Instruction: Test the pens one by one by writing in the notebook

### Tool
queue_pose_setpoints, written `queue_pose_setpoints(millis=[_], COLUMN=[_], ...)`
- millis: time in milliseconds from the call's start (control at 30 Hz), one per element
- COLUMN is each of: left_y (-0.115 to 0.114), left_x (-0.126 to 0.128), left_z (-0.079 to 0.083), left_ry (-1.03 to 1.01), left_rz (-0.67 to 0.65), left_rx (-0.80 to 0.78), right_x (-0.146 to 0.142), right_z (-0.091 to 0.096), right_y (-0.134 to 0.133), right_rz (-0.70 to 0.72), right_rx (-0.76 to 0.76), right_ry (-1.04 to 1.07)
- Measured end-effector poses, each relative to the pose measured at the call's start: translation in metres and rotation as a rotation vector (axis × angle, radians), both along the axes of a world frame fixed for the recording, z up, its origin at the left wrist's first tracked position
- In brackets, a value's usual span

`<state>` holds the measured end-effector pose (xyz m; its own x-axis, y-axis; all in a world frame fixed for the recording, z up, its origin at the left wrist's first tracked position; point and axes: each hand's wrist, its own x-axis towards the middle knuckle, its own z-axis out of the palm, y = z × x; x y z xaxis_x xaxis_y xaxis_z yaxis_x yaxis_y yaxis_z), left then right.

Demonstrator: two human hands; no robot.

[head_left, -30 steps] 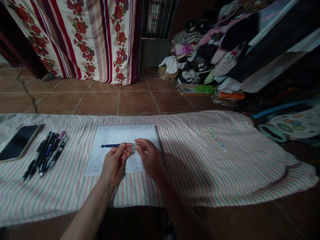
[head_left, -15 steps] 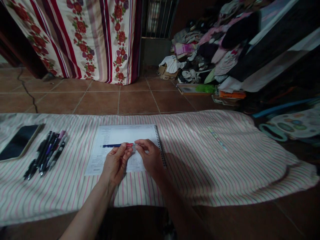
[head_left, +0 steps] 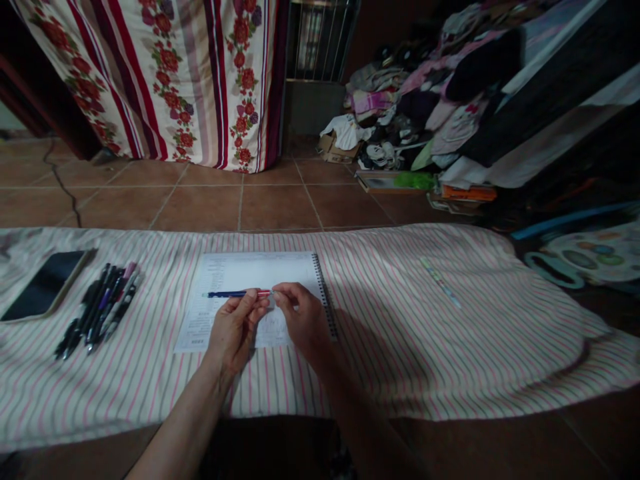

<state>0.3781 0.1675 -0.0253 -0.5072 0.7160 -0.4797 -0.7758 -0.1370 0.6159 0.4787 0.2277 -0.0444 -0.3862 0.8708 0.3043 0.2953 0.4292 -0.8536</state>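
A slim dark blue pen [head_left: 227,294] with a red section lies level between my two hands, above the notebook. My left hand [head_left: 239,323] is closed, pinching it around the red section with thumb and fingers. At its right end, the fingertips of my right hand [head_left: 303,317] are pressed together on the narrow silvery tip. Under both hands is a spiral notebook [head_left: 267,267] with its binding on the right. The page has printed text on the left and faint pencil-like marks low down, partly hidden by my hands.
Left of the notebook lie a bundle of several pens [head_left: 100,307] and a phone [head_left: 43,285]. A thin patterned stick [head_left: 440,283] rests on the striped cloth [head_left: 390,373] at right. Beyond are a tiled floor [head_left: 275,200], a floral curtain [head_left: 200,87] and heaped clothes [head_left: 415,100].
The whole view has shifted slightly, so everything appears a little further right and lower. Both hands keep the same hold on the pen, with hardly any movement over the notebook.
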Motion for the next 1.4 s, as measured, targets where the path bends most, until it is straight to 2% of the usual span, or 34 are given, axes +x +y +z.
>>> queue_pose_setpoints(millis=[167,467,667,900,1067,1400], left_y=[0.0,-0.007,-0.017,-0.02,-0.02,-0.009], left_x=[-0.002,-0.017,-0.029,-0.037,-0.036,-0.022], left_z=[0.002,0.006,0.005,0.005,0.005,0.001], left_ry=[0.0,0.009,-0.013,-0.026,0.004,0.059], left_rz=[0.01,0.075,0.06,0.046,0.041,-0.006], left_rx=[-0.011,-0.029,-0.041,-0.025,-0.008,0.065], right_x=[-0.005,-0.022,-0.032,-0.038,-0.037,-0.027], right_z=[0.002,-0.008,-0.004,-0.01,-0.007,0.0], right_y=[-0.001,-0.005,-0.009,-0.011,-0.013,-0.009], right_rz=[-0.003,0.081,0.113,0.11,0.094,0.047], right_rx=[0.01,-0.018,0.027,0.026,0.074,-0.022], right_ry=[-0.023,0.181,0.164,0.139,0.076,0.031])
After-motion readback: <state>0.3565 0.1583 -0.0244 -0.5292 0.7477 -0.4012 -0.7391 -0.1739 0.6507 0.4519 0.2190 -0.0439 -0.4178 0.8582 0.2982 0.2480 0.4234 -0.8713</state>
